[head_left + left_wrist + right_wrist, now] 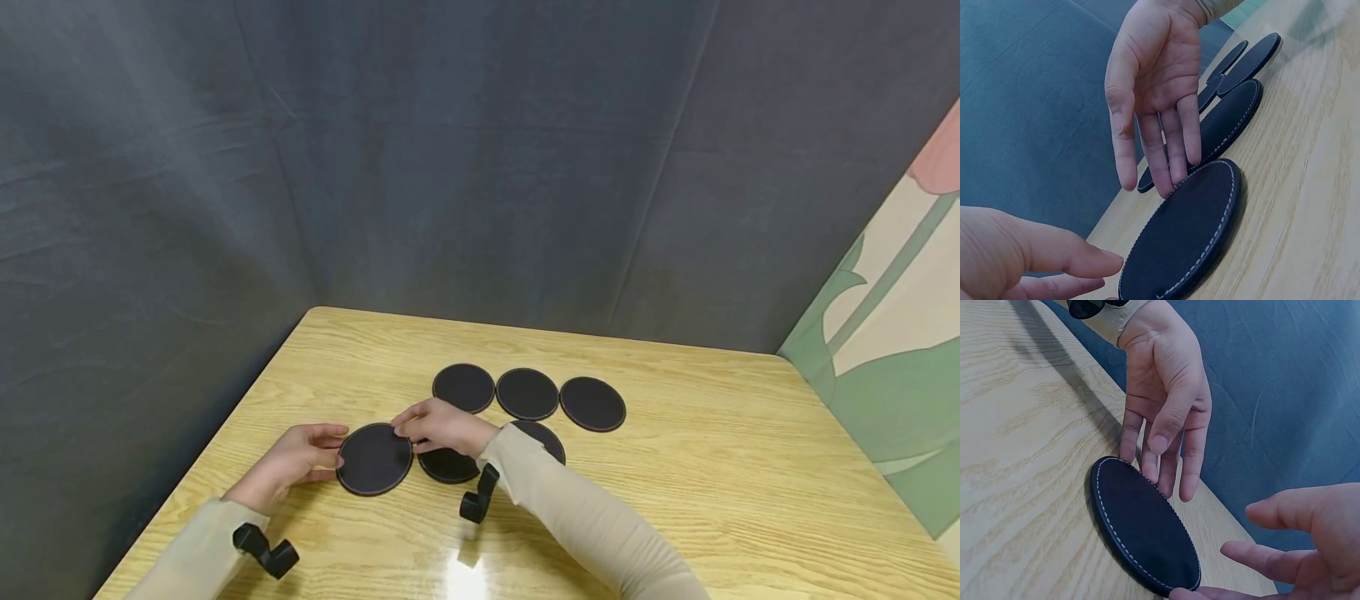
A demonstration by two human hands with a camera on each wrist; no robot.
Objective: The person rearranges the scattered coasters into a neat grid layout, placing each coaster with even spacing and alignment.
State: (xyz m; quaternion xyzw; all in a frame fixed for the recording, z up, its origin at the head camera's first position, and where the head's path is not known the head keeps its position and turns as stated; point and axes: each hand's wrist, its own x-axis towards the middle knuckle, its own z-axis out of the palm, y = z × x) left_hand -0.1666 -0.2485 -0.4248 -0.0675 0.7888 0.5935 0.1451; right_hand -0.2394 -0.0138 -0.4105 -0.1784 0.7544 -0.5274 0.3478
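Note:
A round black coaster with pale edge stitching lies on the wooden table between the two hands. At its left edge is my left hand, fingertips touching the rim and fingers loosely extended. My right hand reaches in from the other side, its fingertips at the upper right rim. In the right wrist view, the same coaster sits beside straight fingers of both hands. Below the right palm lies a second coaster, partly covered. The right sleeve hides part of a third coaster in this front row.
Behind them, a back row holds a left coaster, a middle coaster and a right coaster. A dark curtain hangs along the table's far and left edges. Patterned fabric borders the right side.

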